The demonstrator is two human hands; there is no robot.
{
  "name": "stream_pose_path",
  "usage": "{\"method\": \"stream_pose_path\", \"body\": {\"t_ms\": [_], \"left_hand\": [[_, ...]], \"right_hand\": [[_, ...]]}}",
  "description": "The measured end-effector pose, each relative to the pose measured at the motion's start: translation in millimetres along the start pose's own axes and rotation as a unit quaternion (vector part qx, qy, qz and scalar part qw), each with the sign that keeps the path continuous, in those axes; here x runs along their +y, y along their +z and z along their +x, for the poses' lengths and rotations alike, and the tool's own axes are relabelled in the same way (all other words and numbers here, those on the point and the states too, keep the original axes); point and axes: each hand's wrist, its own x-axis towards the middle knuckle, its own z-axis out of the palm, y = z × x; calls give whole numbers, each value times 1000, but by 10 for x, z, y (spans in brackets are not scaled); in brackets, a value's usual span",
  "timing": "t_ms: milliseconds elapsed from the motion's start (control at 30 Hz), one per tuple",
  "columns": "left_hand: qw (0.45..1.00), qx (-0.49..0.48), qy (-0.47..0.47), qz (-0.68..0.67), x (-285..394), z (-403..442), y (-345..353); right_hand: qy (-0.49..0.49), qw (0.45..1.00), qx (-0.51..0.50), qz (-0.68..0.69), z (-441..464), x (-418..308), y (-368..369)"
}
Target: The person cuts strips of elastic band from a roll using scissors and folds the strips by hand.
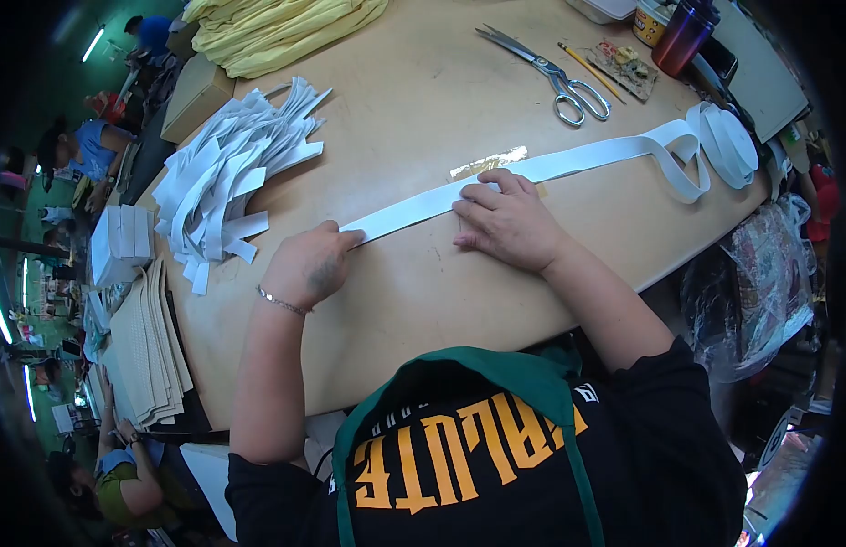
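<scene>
A long white elastic band [412, 212] stretches across the table and runs back to its loose roll [728, 146] at the right. My left hand [309, 266] is closed on the band's free end, thumb and fingers pinching it. Farther along, my right hand [514, 221] has its curled fingers on the band, holding it against the table. Beneath the band, close to my right fingers, shows a shiny strip of clear tape [489, 162]. A heap of cut white strips [232, 173] lies to the left of the band.
Scissors [555, 77], a yellow pencil [592, 73] and a metallic bottle [686, 36] lie or stand at the back right. Yellow cloth [277, 32] is piled at the back. Stacked brown sheets [149, 351] are at the left edge. Other people [95, 146] sit beyond.
</scene>
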Motion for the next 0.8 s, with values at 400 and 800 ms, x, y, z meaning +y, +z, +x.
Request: {"method": "stream_pose_path", "body": {"t_ms": [400,800], "left_hand": [[968,190,-160,-34,682,993,374],[965,182,-162,-92,621,1036,457]], "right_hand": [[-1,1000,4,-2,10,-13,-14],[321,930,113,-141,198,1624,-464]]}}
